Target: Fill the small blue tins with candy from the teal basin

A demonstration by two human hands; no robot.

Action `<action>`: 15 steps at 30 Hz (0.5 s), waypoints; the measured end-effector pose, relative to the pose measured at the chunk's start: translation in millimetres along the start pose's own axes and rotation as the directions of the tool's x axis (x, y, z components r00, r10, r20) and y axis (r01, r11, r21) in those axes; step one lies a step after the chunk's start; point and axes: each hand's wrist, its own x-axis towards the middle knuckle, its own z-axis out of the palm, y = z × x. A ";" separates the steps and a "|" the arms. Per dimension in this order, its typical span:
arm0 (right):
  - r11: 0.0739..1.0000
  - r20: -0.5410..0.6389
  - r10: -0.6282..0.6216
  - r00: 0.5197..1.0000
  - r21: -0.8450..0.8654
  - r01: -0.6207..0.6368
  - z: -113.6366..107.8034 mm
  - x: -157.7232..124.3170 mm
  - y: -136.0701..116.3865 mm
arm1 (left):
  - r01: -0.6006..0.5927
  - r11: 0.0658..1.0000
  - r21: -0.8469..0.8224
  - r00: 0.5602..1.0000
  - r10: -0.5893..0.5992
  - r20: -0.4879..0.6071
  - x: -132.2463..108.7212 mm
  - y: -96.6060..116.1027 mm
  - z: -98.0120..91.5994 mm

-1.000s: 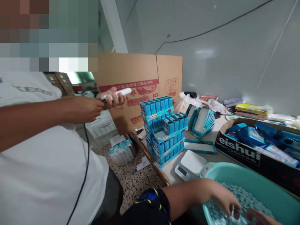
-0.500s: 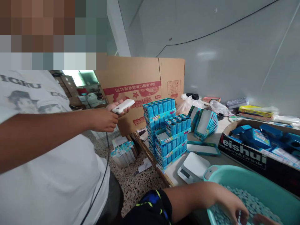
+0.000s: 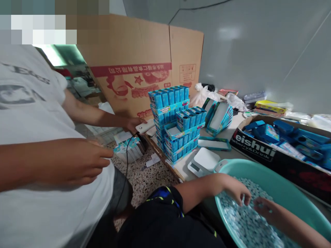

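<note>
My left hand (image 3: 237, 192) is over a teal basin (image 3: 287, 182) of small pale-blue wrapped pieces that look like candies (image 3: 240, 220). Its fingers are curled toward the thumb, and whatever may be between them is hidden. Close by on the right, my right hand (image 3: 266, 208) hangs above the same candies with bent fingers; I cannot make out anything in them. The fingertips of both hands face each other with a small gap. Just left of the basin's rim sits a white kitchen scale (image 3: 207, 159) with a small display.
Blue candy boxes (image 3: 178, 137) stand stacked on the table, before a big carton (image 3: 134, 44). A black box (image 3: 258, 151) holds more blue boxes. Folded trays (image 3: 219, 119) lean behind. On the left, a person in a white shirt (image 3: 31, 103) grips a white corded device (image 3: 144, 127).
My hands have risen from low among the candies. The view has tilted down. The person on the left has extended the white device toward the table edge, one hand now off it.
</note>
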 end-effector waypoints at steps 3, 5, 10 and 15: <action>0.987 0.115 0.085 0.990 0.129 -0.100 -4.9 -2.4 -2.4 | 0.040 0.996 0.074 0.999 -0.041 0.013 -5.6 9.1 -1.5; 0.983 0.129 0.113 0.985 0.133 -0.130 -8.3 -3.9 -6.8 | 0.038 0.995 0.097 0.999 -0.037 -0.010 -8.8 13.0 -1.2; 0.983 0.106 0.127 0.986 0.123 -0.140 -13.6 -8.4 -21.6 | 0.036 0.998 0.054 0.999 -0.035 -0.020 -15.1 17.9 0.6; 0.986 0.087 0.114 0.990 0.110 -0.123 -16.1 -6.3 -17.0 | -0.010 0.998 0.060 0.998 0.014 -0.065 -21.2 24.8 -0.7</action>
